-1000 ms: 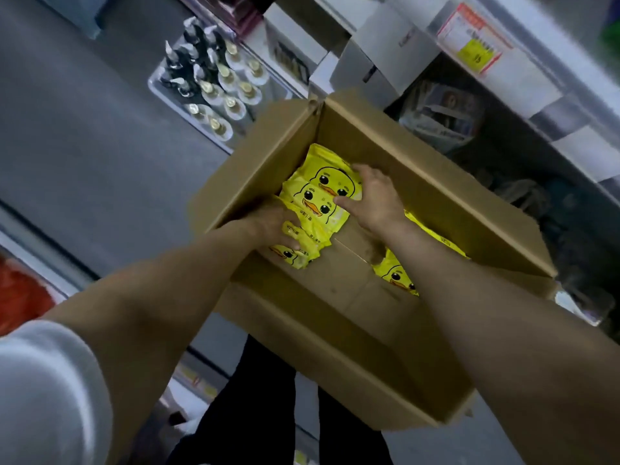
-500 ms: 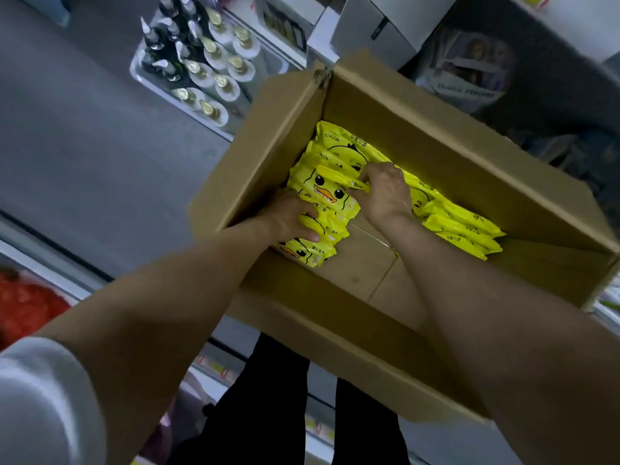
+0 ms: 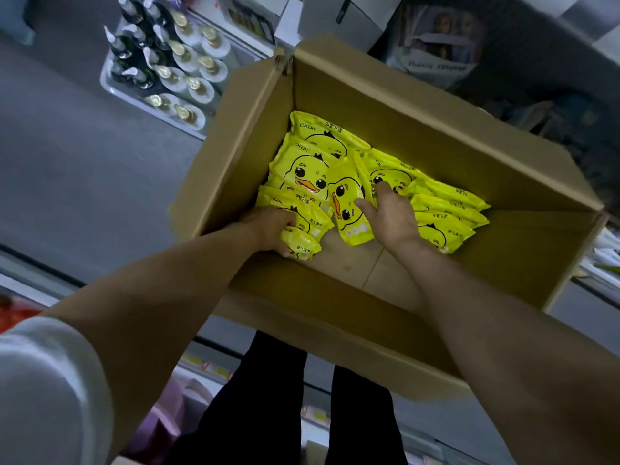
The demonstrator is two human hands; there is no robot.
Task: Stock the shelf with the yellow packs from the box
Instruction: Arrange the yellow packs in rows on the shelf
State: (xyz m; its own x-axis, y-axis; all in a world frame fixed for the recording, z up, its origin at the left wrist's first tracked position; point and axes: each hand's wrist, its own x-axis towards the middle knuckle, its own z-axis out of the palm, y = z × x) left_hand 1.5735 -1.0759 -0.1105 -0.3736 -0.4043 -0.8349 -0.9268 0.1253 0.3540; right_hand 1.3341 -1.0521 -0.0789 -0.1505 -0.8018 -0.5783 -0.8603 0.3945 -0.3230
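Slippage risk: my left hand [image 3: 268, 229] curls round stacked packs [image 3: 302, 246], my right hand [image 3: 391, 214] lies flat against a tilted pack [image 3: 347, 209], so some may fall back into the box [image 3: 402, 105].

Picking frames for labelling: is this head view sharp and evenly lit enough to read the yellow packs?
Head view: yellow packs bright and readable, with some sheen; box fairly sharp; shelf beyond it dim and soft.
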